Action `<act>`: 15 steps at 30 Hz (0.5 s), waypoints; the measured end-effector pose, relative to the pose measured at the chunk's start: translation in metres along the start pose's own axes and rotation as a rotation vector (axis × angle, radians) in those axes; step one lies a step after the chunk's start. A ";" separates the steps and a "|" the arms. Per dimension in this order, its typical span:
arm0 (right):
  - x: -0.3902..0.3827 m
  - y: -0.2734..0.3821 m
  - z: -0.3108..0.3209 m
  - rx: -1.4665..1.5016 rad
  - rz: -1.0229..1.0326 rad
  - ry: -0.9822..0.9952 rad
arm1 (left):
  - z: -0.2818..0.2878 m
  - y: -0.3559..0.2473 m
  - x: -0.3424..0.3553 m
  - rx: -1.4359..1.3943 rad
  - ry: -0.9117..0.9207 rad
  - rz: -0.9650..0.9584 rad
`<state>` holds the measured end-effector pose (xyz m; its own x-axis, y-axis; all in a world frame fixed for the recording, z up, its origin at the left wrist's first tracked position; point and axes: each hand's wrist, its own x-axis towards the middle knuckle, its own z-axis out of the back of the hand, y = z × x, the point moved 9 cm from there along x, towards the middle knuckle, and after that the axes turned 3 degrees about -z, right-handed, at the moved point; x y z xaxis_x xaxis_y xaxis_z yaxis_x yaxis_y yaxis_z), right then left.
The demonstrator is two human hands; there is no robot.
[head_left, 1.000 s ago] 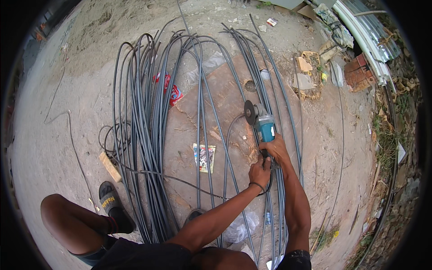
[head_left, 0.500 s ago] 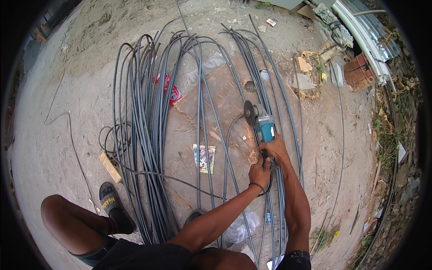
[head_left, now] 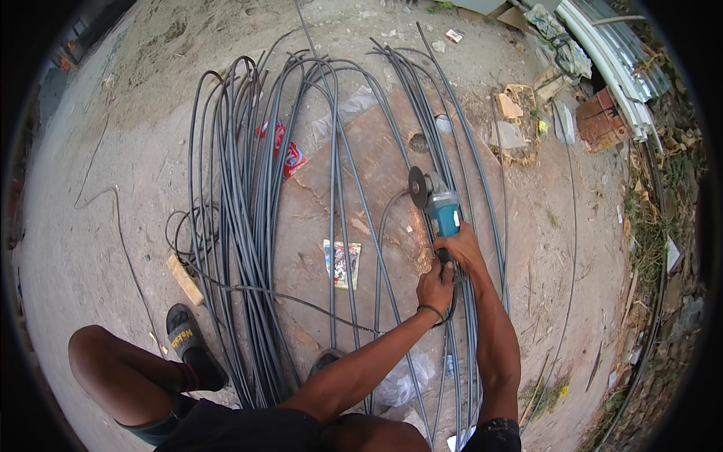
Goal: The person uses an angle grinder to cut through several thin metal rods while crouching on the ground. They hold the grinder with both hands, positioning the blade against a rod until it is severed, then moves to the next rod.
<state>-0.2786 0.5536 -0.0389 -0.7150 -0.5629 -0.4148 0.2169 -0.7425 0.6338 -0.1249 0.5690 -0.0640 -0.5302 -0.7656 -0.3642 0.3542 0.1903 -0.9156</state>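
Observation:
A teal angle grinder [head_left: 447, 217] with a dark cutting disc [head_left: 417, 187] is held over a bundle of steel rebar [head_left: 426, 120] right of centre. My right hand [head_left: 461, 245] wraps round the grinder's body. Behind it, my left hand [head_left: 437, 286] is closed on the rear end of the grinder, by the cord. The disc stands upright at the bundle's left side; whether it touches a bar I cannot tell. The black power cord [head_left: 301, 299] runs from the grinder leftward across the bars. Both hands hide part of the handle.
A thicker bundle of bent rebar [head_left: 252, 188] lies to the left, beside my sandalled foot [head_left: 184, 331]. A wooden block [head_left: 184, 279], a red wrapper [head_left: 290, 154], a printed packet [head_left: 343, 264] and clear plastic [head_left: 405, 380] lie around. White pipes [head_left: 610, 60] and debris line the far right.
Almost nothing differs. My hands and the grinder keep nearly the same place over the rebar.

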 end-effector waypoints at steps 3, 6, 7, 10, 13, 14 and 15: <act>0.000 -0.002 0.002 -0.010 0.004 0.001 | 0.002 -0.009 -0.003 -0.001 0.010 0.008; -0.003 0.000 0.003 0.026 0.005 -0.003 | 0.003 -0.011 -0.003 -0.008 0.021 0.012; -0.004 0.002 0.004 0.026 0.005 -0.003 | 0.002 -0.010 -0.003 -0.013 0.028 0.010; -0.008 0.011 0.002 0.028 -0.006 0.019 | 0.004 -0.003 0.000 -0.005 -0.015 0.000; -0.012 0.019 0.005 0.001 0.002 -0.006 | 0.001 0.000 0.000 -0.012 0.019 0.032; -0.013 0.019 0.005 0.004 -0.015 -0.004 | 0.003 -0.002 -0.001 -0.013 0.022 0.030; -0.015 0.018 0.008 0.004 -0.032 -0.006 | 0.003 -0.004 -0.004 -0.031 0.020 0.017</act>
<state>-0.2693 0.5514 -0.0160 -0.7256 -0.5368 -0.4305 0.1912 -0.7583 0.6233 -0.1217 0.5690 -0.0580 -0.5398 -0.7494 -0.3833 0.3397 0.2227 -0.9138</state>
